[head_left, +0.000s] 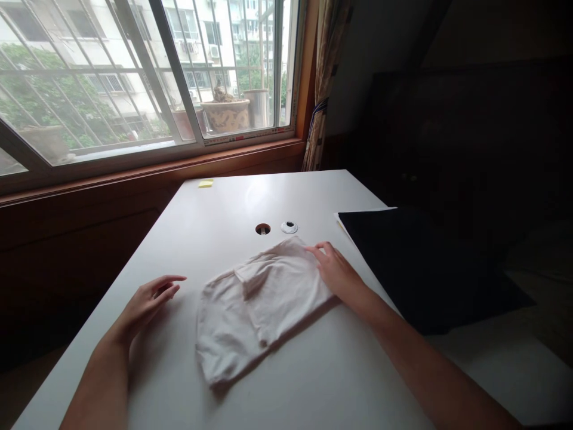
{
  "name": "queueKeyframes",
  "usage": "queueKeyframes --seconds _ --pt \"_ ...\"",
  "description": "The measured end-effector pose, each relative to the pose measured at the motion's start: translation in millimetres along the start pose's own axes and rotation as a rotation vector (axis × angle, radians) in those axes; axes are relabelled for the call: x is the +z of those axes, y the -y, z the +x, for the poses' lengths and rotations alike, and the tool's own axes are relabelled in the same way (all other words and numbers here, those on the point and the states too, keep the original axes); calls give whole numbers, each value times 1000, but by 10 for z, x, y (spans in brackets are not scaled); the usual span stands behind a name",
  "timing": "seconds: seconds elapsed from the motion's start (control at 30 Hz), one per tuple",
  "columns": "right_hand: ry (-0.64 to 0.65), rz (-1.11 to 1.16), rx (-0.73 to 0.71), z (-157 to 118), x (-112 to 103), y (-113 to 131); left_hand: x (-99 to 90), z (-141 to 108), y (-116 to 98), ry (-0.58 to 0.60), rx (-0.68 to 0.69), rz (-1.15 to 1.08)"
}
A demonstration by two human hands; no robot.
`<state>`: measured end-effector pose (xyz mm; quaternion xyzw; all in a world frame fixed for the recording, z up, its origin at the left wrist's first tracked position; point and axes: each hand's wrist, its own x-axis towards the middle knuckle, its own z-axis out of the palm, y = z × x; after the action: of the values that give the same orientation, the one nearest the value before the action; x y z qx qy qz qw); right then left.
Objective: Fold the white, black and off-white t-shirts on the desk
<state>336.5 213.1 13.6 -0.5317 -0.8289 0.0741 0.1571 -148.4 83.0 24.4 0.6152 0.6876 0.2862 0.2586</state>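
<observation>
A pale, wrinkled cloth lies folded over on the white table, its left part a single lower flap and a small corner turned up near its middle. At the cloth's upper right edge is my right hand, fingers stretched and resting on the fabric; whether they pinch it is too small to tell. My left hand hovers left of the cloth, apart from it, thumb and index finger spread with nothing between them.
Beyond the cloth are a round hole and a white ring-shaped cover. A yellow note lies at the far left corner. Dark flat material covers the right side. A barred window stands behind.
</observation>
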Motion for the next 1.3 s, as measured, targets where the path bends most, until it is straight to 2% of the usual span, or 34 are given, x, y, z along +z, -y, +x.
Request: queueKeyframes --seconds 0.07,0.13,0.27,0.37,0.43,0.57,0.7,0.8,1.03,1.3 --pt "-84 -69 -24 -53 -75 -84 95 53 -76 3 75 -17" --pt "-98 1 -162 -155 -114 -48 219 117 -171 19 171 -14" --pt "99 260 -530 -428 -111 190 525 231 -457 41 457 86" --pt "190 316 -607 -600 -94 276 772 282 -761 91 665 243" --pt "213 332 -623 -676 -86 250 925 317 -969 118 735 349" --pt "189 353 -648 -758 -62 130 1159 441 -1279 117 802 532" --pt "101 298 -695 -807 -34 101 1260 597 -1412 117 872 656" --pt "45 297 -716 -833 -42 121 1276 665 -1446 128 888 705" --pt "-34 392 -668 -853 -78 132 1300 654 -1439 101 824 718" --pt "-100 165 -727 -833 43 234 1380 696 -1398 21 875 792"
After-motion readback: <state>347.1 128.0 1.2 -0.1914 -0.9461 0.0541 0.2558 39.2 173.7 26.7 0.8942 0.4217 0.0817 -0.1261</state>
